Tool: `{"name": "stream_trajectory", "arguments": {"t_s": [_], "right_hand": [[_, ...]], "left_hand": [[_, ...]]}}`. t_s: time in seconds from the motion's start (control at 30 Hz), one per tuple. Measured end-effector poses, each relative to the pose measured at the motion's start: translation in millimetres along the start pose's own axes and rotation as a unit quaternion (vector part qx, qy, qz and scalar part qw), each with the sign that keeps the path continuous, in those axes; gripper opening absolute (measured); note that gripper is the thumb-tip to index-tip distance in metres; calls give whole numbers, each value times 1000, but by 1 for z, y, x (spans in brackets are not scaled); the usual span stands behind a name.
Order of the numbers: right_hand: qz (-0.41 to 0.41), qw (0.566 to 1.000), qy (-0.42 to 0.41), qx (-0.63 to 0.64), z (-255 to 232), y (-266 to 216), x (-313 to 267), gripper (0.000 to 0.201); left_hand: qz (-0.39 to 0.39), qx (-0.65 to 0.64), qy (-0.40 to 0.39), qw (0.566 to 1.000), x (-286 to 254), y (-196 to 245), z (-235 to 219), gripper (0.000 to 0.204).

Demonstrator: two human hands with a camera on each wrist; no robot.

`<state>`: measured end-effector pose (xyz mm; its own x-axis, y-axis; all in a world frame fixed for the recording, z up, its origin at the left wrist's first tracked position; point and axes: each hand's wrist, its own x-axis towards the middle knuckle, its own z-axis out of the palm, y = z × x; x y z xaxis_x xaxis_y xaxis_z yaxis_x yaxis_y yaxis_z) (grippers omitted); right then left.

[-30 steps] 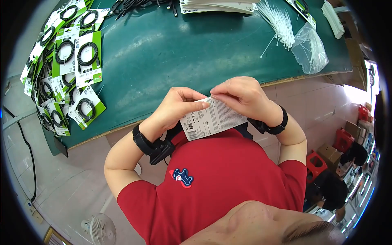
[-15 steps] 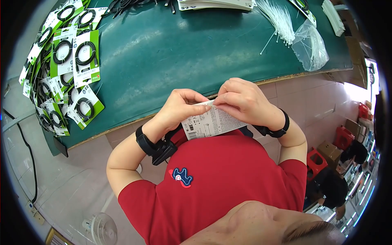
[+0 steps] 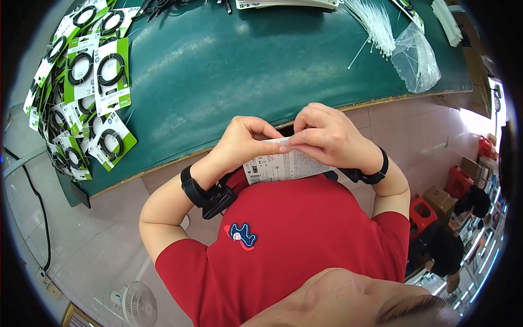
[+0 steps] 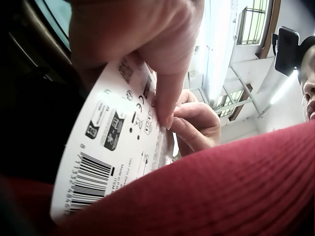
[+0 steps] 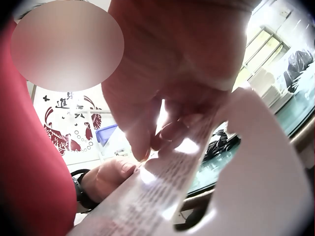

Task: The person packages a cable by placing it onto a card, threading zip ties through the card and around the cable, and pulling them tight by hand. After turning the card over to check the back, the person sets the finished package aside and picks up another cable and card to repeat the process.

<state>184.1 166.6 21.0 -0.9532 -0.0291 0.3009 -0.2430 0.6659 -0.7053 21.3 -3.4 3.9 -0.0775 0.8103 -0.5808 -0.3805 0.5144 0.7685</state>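
Observation:
A white printed card (image 3: pixel 272 166) is held at chest height by the table's front edge, its printed back facing the person. The left hand (image 3: pixel 248 141) pinches its upper edge, thumb on the print and fingers behind. The right hand (image 3: pixel 327 133) has thumb and fingertips together at the same edge, close to the left thumb. In the left wrist view, the card (image 4: pixel 113 142) shows a barcode and symbols beneath the left hand (image 4: pixel 142 39). From the right wrist, the right hand's (image 5: pixel 172 64) fingertips meet the card (image 5: pixel 152 196); what they pinch besides it is hidden.
Packaged black cables (image 3: pixel 111 71) are heaped on the green table's (image 3: pixel 234 71) left side. Along the back lie loose black cables (image 3: pixel 163 6), a stack of cards (image 3: pixel 289 3) and white zip ties (image 3: pixel 373 24); a clear plastic bag (image 3: pixel 417 62) lies at the right.
The card has tilted so that less of its face shows from the head. Both hands have shifted slightly, with the fingertips still close together at its upper edge.

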Motion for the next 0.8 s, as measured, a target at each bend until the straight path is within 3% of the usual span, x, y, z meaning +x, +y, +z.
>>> {"name": "stream_trajectory", "arguments": {"t_s": [0.37,0.8], "right_hand": [[1,998,-8,60,-3,12,-3,19],[-40,999,-11,25,0,4,0,20]], "left_hand": [[-16,17,18,1000,3,-2,-2,24],[14,17,21,1000,-1,-2,-1,25]]}}
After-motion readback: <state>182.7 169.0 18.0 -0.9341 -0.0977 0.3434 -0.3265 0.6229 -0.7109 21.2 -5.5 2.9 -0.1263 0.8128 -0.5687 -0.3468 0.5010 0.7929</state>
